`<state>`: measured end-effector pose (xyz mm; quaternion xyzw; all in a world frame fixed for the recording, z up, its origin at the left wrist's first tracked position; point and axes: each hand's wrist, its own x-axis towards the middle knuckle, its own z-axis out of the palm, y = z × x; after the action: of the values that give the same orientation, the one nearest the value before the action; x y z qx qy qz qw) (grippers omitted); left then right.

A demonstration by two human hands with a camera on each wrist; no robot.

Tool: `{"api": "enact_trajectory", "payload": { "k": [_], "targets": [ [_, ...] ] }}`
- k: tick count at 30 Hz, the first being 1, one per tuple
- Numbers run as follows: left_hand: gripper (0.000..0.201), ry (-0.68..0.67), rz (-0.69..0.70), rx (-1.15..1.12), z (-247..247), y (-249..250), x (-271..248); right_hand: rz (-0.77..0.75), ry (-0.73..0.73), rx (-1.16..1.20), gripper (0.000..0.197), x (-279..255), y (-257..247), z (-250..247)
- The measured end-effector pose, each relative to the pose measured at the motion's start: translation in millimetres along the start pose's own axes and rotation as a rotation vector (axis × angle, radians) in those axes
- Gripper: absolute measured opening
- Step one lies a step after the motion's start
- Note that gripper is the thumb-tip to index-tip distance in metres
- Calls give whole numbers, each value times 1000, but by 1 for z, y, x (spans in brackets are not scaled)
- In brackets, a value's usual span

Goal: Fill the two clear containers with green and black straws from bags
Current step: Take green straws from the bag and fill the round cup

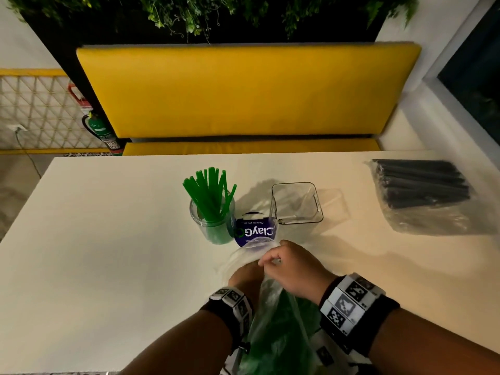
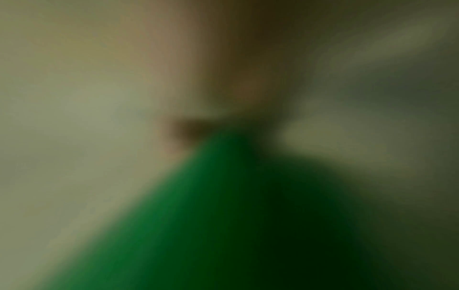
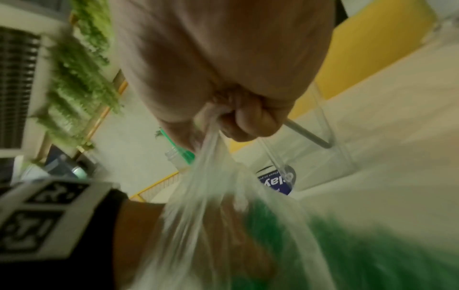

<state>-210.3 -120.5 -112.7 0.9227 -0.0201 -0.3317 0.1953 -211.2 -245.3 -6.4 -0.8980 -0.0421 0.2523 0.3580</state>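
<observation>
Surface: cream rectangular table point(image 1: 108, 239) under both hands.
Room: yellow padded bench point(image 1: 243, 90) beyond the hands; hanging green plants point(image 1: 189, 14) above it.
Right hand point(image 1: 292, 269): fingers pinched on the gathered neck of the clear plastic bag of green straws point(image 1: 281, 328).
Left hand point(image 1: 244, 278): under the bag; grip unclear.
Containers: round clear jar of green straws point(image 1: 212, 220) and square clear container point(image 1: 296, 203) just beyond the hands.
Black straws: clear bag of black straws point(image 1: 424, 193) far right of the right hand.
Hard to see: left wrist view is all blur.
</observation>
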Motion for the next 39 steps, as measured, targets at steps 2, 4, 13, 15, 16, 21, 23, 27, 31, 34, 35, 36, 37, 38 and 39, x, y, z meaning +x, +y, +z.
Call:
{"api": "enact_trajectory", "payload": {
  "k": [2,4,13,15,16,21,23,27,31,34,35,36,37,38,39],
  "targets": [
    [25,-10,-27,-53,-7,2,-5,48,-22,-224,30,1,7,0],
    [8,-4,-33,-141,-18,4,-11,69,-49,-379,41,2,15,0],
    [3,-177,90,-533,-55,-5,-39,14,49,-341,65,7,20,3],
    [4,-215,147,-563,-60,-5,-46,-4,53,-273,72,7,19,3],
    [6,-225,189,-557,-63,-4,-51,-1,51,-256,74,8,21,4],
    [18,-115,421,-603,-91,8,-86,78,-64,-403,78,9,31,3],
    [11,37,479,-741,-119,13,-104,91,-88,-423,76,6,32,3],
    [13,643,542,-1087,-193,4,-116,55,-65,-385,77,4,37,5],
    [18,959,512,-1290,-230,-11,-89,21,-67,-359,80,7,31,8],
    [4,965,332,-1246,-218,-20,-55,13,-71,-352,80,11,26,7],
    [4,944,266,-1214,-209,-25,-43,13,-74,-356,79,12,24,6],
    [7,920,207,-1168,-200,-30,-31,12,-76,-360,78,12,23,6],
    [10,898,150,-1080,-191,-37,-19,11,-79,-364,77,12,22,5],
    [15,868,92,-946,-184,-43,-10,11,-81,-363,77,12,21,5],
    [24,823,42,-819,-177,-48,-5,11,-83,-359,76,12,21,5]
  ]
}}
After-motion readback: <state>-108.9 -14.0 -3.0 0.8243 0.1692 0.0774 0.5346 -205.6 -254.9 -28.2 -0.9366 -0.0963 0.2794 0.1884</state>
